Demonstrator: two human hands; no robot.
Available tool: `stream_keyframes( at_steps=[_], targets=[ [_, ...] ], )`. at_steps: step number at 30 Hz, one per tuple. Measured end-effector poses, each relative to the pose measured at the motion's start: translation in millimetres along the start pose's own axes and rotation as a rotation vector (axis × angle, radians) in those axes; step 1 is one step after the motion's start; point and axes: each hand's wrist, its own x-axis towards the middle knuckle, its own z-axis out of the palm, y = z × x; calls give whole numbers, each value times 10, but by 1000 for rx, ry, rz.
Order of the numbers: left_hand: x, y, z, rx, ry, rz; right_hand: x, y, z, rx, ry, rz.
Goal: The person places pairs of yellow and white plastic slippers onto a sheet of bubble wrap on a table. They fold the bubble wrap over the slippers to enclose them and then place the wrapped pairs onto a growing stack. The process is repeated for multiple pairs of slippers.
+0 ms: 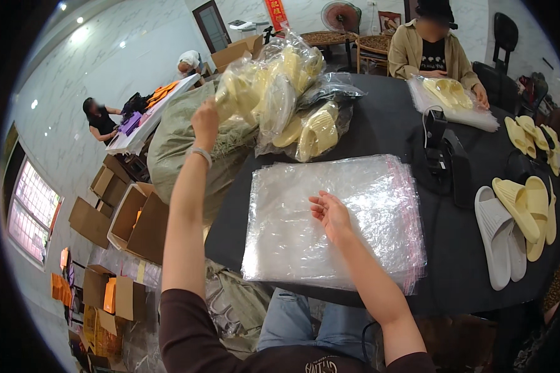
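1. Head view, my hands: my left hand (205, 123) is raised over the table's left edge, fingers closed on a clear bagged pair (242, 87) of yellow slippers, which hangs at the top of a heap (298, 105) of bagged pairs. My right hand (331, 213) lies open, palm down, fingers spread on the stack of bags (354, 248) right in front of me.

2. Head view, doing it well: I judge the bagged pair is being put onto the heap. A firm grip on the plastic near the top keeps it from sliding out; the film looks slick. My flat right hand should press only the top sheet, so a single bag peels off rather than several.

3. Head view, around me: loose slippers (516, 217), yellow and white, lie to my right on the black table (379, 124). A dark machine (445, 158) stands just past the stack. A person across the table handles another bagged pair. A grey-green sack (174, 143) slumps beside the table, above open cartons (137, 217) on the floor.

4. Head view, in the way: the heap leans near the table's edge, so a careless drop could tip it.
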Motion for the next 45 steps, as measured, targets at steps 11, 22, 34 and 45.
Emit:
stream_keyframes(
  at_steps=[11, 22, 34, 45],
  targets=[
    [198, -317, -2023, -312, 197, -229, -100, -111, 98, 95, -236, -88],
    [-689, -65, -2612, -1354, -404, -748, -817, -815, 428, -132, -404, -388],
    [-2092, 892, -1979, -2198, -1029, -1071, -1000, -1202, -434, -341, 55, -529],
    [-2735, 528, -2306, -1646, -1028, -898, -1559, -954, -756, -199, -21, -165]
  ],
)
